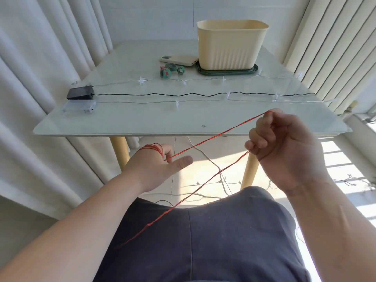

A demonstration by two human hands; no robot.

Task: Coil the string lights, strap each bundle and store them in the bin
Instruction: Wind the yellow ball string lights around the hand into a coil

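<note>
A thin red wire string light (215,137) runs between my hands in front of the table. Several turns of it are wound round the fingers of my left hand (154,167), whose thumb sticks out straight. My right hand (282,145) pinches the wire up at the table edge, fingers curled, and the wire drops from it down across my lap. Two clear star string lights (177,102) and a black-wired one (162,95) lie stretched across the table. The cream bin (230,45) stands at the back right on a dark green lid (255,70). Green strap rolls (168,70) lie left of it.
A black battery box (80,93) and a clear one (78,105) sit at the table's left edge. A phone (179,60) lies beside the bin. More light strings trail on the floor (219,182) under the glass table (142,125). Curtains hang on both sides.
</note>
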